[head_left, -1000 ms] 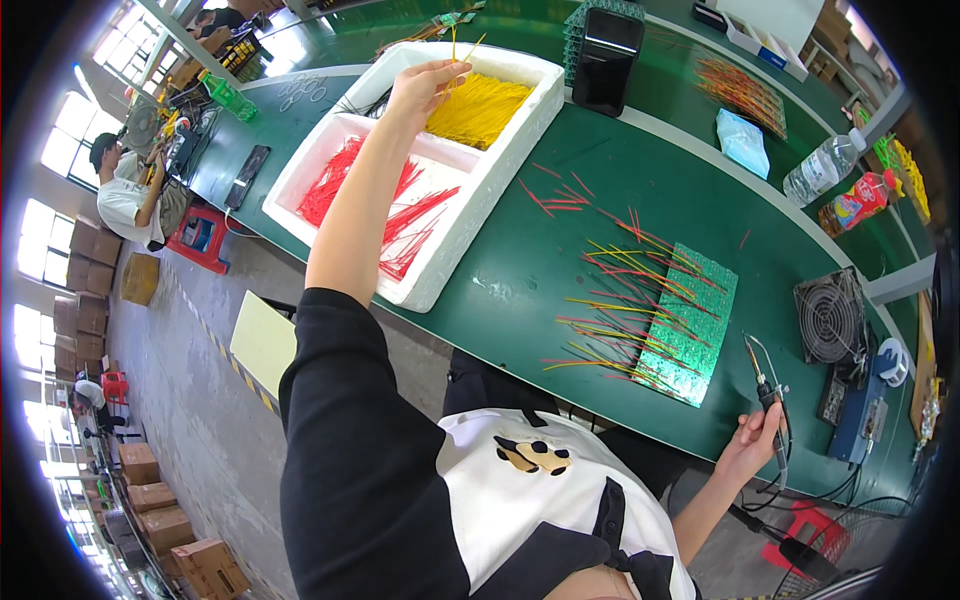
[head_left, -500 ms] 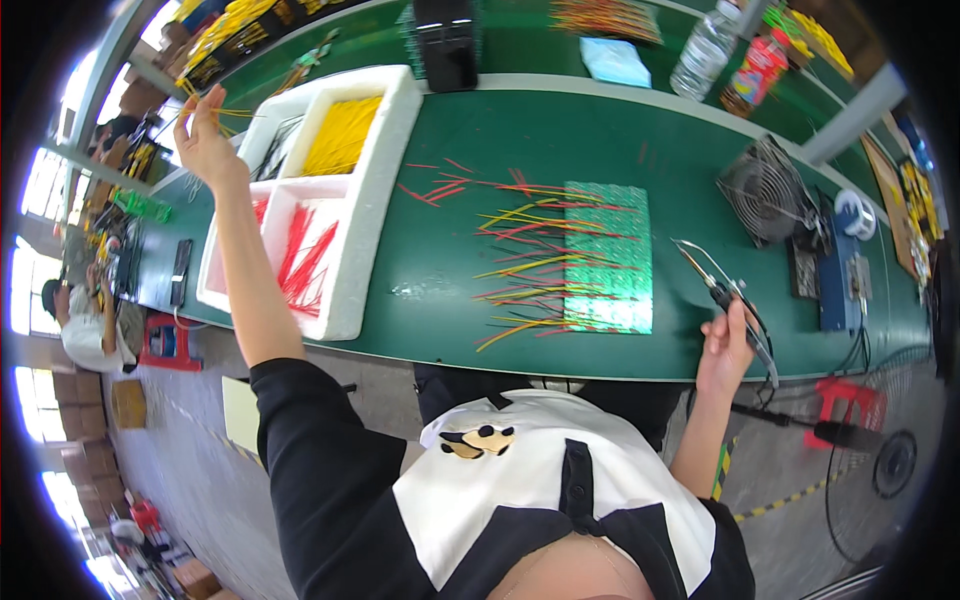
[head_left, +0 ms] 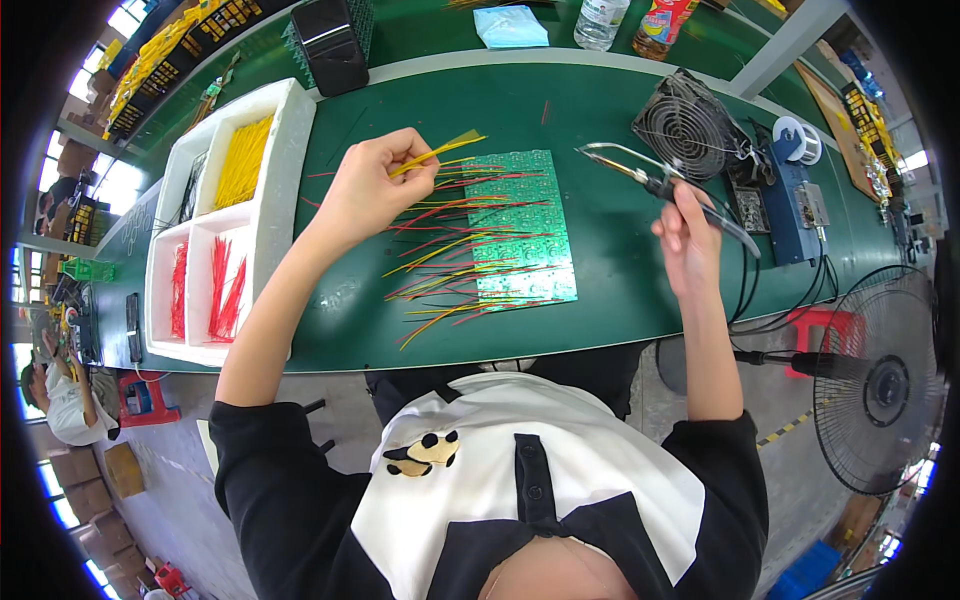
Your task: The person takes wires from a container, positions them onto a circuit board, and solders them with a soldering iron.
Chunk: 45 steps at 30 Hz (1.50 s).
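My left hand point(head_left: 372, 195) pinches a few thin yellow wires point(head_left: 438, 153) above the far left corner of a green circuit board panel point(head_left: 548, 225). Red and yellow wires point(head_left: 430, 268) lie in rows along the panel's left side, their right ends over its surface and their left ends sticking out onto the table. To the right of the panel, my right hand point(head_left: 690, 240) is closed around a soldering iron point(head_left: 660, 186). A thin curved metal tube runs along the iron toward its tip, which points left and is held clear of the board.
A white foam box point(head_left: 290, 165) with yellow, red and dark wires in its compartments stands at the left. A small black fan point(head_left: 684, 118) and a blue soldering unit point(head_left: 797, 205) with a solder spool point(head_left: 797, 140) stand at the right. Cables trail over the front edge near a large fan point(head_left: 885, 385).
My left hand has come from beyond the foam box to the panel, carrying yellow wires. The soldering iron in my right hand is now closer to the panel's far side. The whole view has shifted.
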Each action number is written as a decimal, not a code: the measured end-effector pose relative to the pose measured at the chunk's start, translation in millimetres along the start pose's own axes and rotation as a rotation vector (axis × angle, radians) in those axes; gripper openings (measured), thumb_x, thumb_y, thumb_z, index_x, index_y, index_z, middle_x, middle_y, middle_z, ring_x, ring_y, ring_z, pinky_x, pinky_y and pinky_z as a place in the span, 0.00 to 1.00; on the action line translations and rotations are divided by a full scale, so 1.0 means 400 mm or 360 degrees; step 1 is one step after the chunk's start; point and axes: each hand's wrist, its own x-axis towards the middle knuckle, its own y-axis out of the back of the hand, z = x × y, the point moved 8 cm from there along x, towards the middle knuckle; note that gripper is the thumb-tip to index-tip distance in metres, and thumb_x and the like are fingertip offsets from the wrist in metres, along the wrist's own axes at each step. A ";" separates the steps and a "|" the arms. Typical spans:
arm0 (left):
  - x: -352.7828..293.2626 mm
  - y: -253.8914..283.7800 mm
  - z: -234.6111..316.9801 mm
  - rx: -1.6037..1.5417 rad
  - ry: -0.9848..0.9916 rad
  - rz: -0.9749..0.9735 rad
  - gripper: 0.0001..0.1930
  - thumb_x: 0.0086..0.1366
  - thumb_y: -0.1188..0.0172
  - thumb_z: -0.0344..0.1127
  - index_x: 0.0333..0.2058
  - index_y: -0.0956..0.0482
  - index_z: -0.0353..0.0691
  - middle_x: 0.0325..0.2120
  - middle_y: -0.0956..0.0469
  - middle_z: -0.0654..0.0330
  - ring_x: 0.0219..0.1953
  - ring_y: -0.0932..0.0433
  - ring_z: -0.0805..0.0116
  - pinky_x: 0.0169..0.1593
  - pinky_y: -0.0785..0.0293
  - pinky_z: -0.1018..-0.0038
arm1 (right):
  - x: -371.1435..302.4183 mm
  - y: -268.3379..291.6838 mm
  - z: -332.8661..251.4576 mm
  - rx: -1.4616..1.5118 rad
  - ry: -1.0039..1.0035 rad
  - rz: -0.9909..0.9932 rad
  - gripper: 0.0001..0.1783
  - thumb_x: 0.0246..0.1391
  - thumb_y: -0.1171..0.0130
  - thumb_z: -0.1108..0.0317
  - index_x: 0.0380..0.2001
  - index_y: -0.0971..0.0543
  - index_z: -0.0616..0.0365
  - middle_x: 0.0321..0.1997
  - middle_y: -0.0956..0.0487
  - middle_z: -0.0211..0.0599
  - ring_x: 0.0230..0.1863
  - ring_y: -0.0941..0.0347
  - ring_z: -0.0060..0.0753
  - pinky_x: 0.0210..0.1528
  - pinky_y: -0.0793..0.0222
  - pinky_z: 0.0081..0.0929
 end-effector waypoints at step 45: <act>0.076 -0.132 -0.051 -0.0012 -0.0231 0.0413 0.06 0.48 0.40 0.21 0.28 0.22 0.35 0.21 0.28 0.61 0.17 0.34 0.77 0.19 0.40 0.81 | 0.129 -0.059 0.102 -0.0426 -0.0193 -0.0395 0.10 0.50 0.44 0.67 0.23 0.33 0.60 0.10 0.34 0.29 0.07 0.42 0.14 0.19 0.31 0.18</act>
